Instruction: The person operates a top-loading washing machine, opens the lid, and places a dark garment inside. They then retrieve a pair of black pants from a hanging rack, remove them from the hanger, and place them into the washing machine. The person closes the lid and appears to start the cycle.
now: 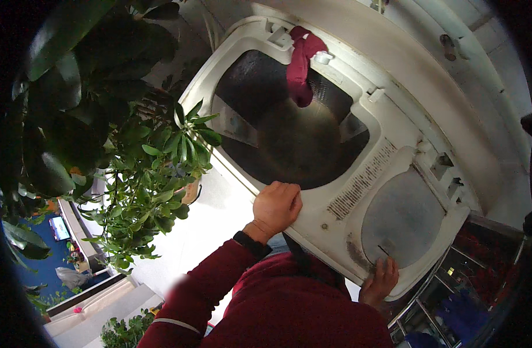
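Before me stands an off-white twin-tub washing machine [311, 209], its wash tub [287, 143] uncovered and dark inside. A maroon cloth [299, 80] drapes over the far rim and hangs into the tub, beside a pale knob [323, 57]. My left hand [278, 206] rests on the near rim in a loose fist, and nothing shows in it. At the front edge on the right, my right hand [381, 278] touches the rim by the round translucent spin-tub cover [400, 222]. Its fingers lie close together, and the thumb and palm are partly hidden.
Leafy potted plants [157, 182] crowd the left side and overlap the machine's corner. A pale wall ledge [379, 48] runs behind the machine. To the right stands a metal rack [440, 278] with dark blue things on it. A lit screen [59, 228] shows far left.
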`<state>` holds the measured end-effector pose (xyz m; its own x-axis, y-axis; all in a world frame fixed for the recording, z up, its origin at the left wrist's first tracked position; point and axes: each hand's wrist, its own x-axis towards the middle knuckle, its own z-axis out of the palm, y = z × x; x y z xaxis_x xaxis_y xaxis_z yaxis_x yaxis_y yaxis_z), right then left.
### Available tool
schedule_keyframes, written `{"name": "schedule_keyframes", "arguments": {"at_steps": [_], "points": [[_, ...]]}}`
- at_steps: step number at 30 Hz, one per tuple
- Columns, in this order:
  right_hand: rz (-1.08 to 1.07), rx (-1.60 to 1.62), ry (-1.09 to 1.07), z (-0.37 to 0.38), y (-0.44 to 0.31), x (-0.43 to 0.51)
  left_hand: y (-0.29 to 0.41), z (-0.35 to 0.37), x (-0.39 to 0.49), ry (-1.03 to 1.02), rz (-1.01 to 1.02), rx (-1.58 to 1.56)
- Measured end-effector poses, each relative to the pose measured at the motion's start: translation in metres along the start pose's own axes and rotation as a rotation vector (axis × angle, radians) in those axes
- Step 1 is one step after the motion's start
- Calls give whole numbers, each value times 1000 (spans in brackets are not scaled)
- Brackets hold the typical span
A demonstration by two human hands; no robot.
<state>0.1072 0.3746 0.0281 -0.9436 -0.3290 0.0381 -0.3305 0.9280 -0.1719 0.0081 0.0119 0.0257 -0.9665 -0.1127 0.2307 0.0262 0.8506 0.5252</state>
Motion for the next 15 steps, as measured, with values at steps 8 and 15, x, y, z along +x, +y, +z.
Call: {"name": "schedule_keyframes", "arguments": {"at_steps": [8, 15], "points": [[34, 7, 83, 3, -4, 1, -1, 4, -2, 54, 50, 1], [77, 39, 107, 5, -5, -1, -1, 5, -4, 61, 58, 16]]}}
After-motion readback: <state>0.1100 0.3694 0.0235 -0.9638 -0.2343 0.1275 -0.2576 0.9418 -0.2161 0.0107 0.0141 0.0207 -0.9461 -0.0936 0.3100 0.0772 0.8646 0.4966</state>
